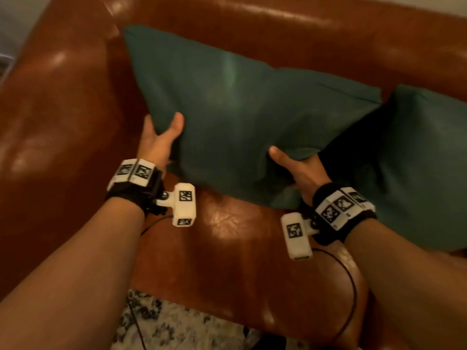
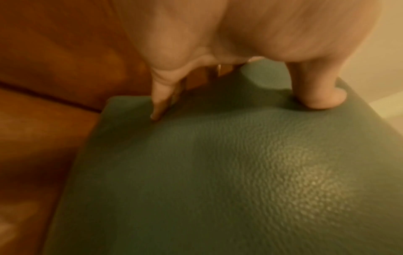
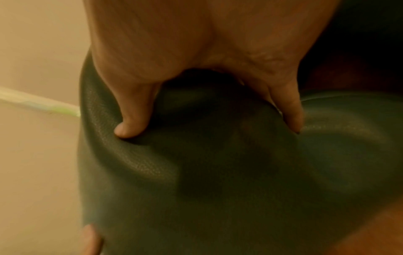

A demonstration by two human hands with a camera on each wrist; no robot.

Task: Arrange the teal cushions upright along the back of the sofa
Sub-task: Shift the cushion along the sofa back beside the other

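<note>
Both hands hold one teal cushion [image 1: 227, 109], tilted toward the sofa [image 1: 63, 109] back. The left hand [image 1: 158, 142] grips its left edge, thumb on the front; the right hand [image 1: 300, 170] pinches its lower right edge. Only the head view shows the second cushion [image 1: 417, 160], just right of that hand: two cushions. The wrist views show the pebbled cover and dents under each thumb.
</note>
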